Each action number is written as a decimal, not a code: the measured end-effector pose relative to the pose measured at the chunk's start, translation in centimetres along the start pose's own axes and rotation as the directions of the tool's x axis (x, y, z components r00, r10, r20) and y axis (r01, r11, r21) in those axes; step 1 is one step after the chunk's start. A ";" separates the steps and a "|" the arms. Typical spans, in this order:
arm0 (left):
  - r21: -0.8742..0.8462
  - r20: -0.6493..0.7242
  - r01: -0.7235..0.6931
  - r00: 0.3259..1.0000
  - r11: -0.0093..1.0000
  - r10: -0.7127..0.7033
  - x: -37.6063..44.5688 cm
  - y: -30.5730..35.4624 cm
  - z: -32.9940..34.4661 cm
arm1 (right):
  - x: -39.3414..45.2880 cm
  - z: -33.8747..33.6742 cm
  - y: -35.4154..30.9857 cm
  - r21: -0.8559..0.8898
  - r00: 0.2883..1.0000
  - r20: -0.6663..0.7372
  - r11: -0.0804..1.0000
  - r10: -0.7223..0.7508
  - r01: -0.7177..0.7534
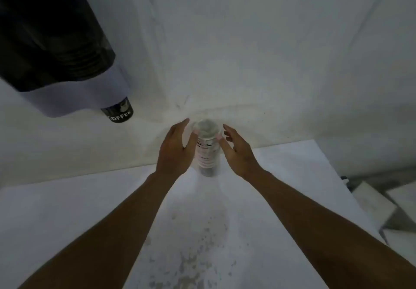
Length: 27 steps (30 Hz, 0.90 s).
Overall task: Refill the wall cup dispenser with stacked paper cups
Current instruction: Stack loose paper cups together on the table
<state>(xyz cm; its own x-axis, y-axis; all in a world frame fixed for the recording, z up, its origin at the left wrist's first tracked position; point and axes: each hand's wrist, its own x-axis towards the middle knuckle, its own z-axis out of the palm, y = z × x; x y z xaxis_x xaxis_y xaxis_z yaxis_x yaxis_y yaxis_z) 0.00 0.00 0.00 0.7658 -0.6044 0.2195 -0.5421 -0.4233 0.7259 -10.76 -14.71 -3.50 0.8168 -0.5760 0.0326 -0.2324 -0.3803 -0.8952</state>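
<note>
A tall stack of white paper cups [206,153] with printed bands stands upright at the far edge of the white table [78,210]. My left hand [174,151] and my right hand [239,153] flank the stack, fingers spread and palms off it. Only the thumb tips touch it, near the top rim. The wall cup dispenser [51,41], a dark see-through tube on a pale base, hangs at the upper left. A black cup marked COFFEE [119,113] pokes out of its bottom.
A white wall [247,52] rises right behind the table. The tabletop near me is speckled with grey stains [191,255]. Past the table's right edge lie pale boxes or slabs [382,203] lower down.
</note>
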 end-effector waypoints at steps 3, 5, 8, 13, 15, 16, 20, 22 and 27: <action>-0.200 -0.006 0.080 0.997 0.977 -0.082 0.6 -0.9 1.6 | 1.3 1.5 1.0 0.175 0.999 0.002 0.984 0.033 -0.033; -0.356 0.058 0.120 0.993 0.927 -0.106 0.7 -1.3 2.6 | 1.4 2.4 1.8 0.264 0.999 0.010 0.963 0.041 -0.042; -0.499 0.160 0.239 0.970 0.833 -0.183 1.0 -2.0 3.8 | 1.8 3.4 2.0 0.361 0.998 0.008 0.931 0.060 -0.059; -0.574 0.241 0.378 0.926 0.726 -0.291 1.1 -2.5 5.2 | 1.7 4.6 2.2 0.395 0.997 -0.019 0.917 0.073 -0.060; -0.587 0.238 0.391 0.920 0.708 -0.311 0.6 -2.3 5.0 | 1.2 4.8 2.0 0.393 0.997 -0.033 0.918 0.072 -0.053; -0.579 0.235 0.390 0.921 0.716 -0.311 0.3 -2.0 4.8 | 0.9 4.7 1.8 0.391 0.997 -0.047 0.919 0.068 -0.045; -0.598 0.214 0.374 0.927 0.709 -0.308 -1.9 -1.3 3.1 | -1.6 5.2 0.3 0.410 0.997 -0.040 0.911 0.071 -0.049; -0.609 0.205 0.365 0.930 0.704 -0.305 -3.5 -0.8 1.9 | -3.3 5.5 -0.7 0.419 0.997 -0.043 0.907 0.067 -0.043; -0.613 0.185 0.349 0.936 0.709 -0.301 -8.6 -0.4 -1.6 | -8.5 7.0 -3.7 0.423 0.998 -0.058 0.906 0.035 -0.007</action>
<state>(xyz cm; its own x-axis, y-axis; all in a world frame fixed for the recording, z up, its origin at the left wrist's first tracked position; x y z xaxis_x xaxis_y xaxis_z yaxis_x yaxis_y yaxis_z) -5.81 6.44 -1.20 0.8156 -0.5630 -0.1334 0.0949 -0.0973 0.9907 -13.14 -3.41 -3.58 0.7761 -0.6300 0.0271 0.0070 -0.0344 -0.9994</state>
